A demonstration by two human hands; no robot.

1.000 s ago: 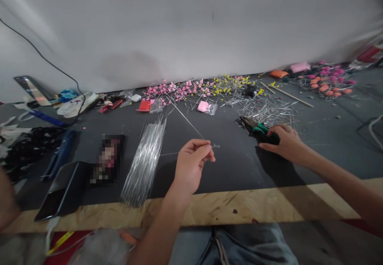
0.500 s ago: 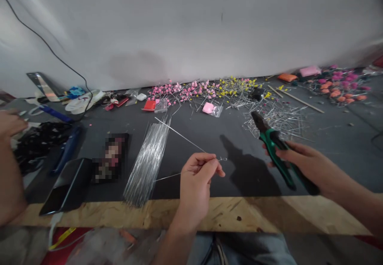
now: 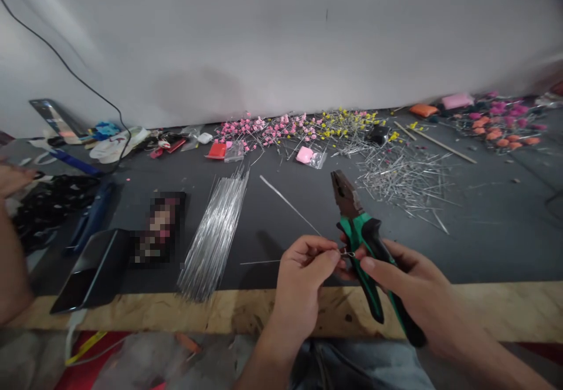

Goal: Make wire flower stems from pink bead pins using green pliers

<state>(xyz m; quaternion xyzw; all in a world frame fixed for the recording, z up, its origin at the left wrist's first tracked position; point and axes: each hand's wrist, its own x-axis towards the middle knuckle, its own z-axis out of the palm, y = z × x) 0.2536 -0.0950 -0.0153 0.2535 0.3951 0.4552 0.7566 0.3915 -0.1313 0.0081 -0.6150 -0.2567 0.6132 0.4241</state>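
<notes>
By the front edge of the tabletop (image 3: pixel 220 316), the wire (image 3: pixel 289 201) is pinched by the left hand (image 3: pixel 303 278), and its loop (image 3: pixel 350 254) could be bent if the pliers (image 3: pixel 358 226), gripped by the right hand (image 3: pixel 413 281), are tilted.

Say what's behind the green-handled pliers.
Dark tabletop and its wooden edge show around the pliers. Anything directly behind is covered, apparently including part of the right hand.

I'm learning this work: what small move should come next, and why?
Perhaps turn the green-and-black metal pliers toward the thin silver wire: the right hand holds them with their jaws pointing away from the wire's loop, while the left hand pinches beside it.
</notes>
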